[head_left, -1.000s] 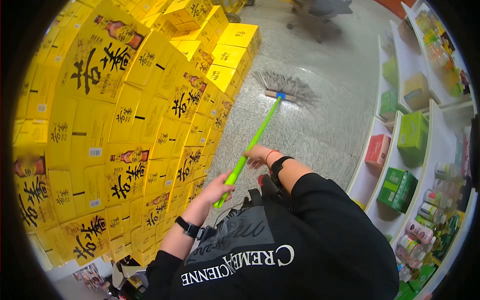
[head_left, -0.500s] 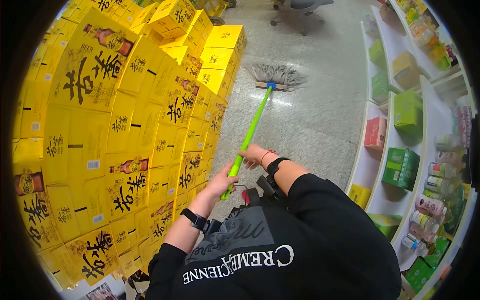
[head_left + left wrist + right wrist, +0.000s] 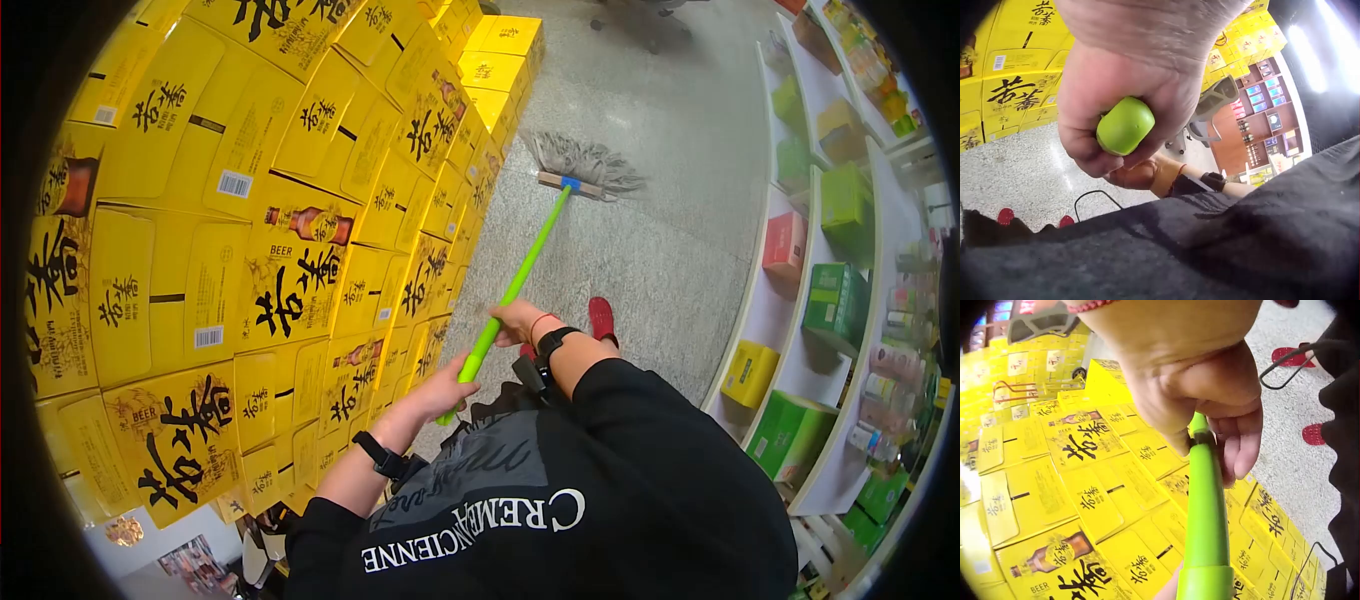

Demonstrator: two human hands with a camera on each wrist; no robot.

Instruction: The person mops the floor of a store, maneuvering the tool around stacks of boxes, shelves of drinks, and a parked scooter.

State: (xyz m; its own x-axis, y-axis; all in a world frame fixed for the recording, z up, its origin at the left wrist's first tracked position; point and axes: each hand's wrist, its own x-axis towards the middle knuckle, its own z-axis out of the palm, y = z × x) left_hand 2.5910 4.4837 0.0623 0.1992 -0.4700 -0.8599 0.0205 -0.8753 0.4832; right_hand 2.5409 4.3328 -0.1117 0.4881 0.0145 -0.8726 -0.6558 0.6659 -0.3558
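Left hand point(image 3: 440, 388): its fingers curl around the near end of the green mop handle point(image 3: 537, 245).
Right hand point(image 3: 518, 322): it also grips the handle, just ahead; some fingers are hidden, so how tightly I cannot tell.
Mop head point(image 3: 592, 165): on the floor point(image 3: 660, 270), well ahead of both hands.
Beside the hands: yellow boxes point(image 3: 200, 255) at left, white shelves point(image 3: 800, 375) farther at right.
Work in hand: mopping of the floor, I judge.
Next stroke: it calls for both hands guiding the handle together, mop head clear of the boxes.
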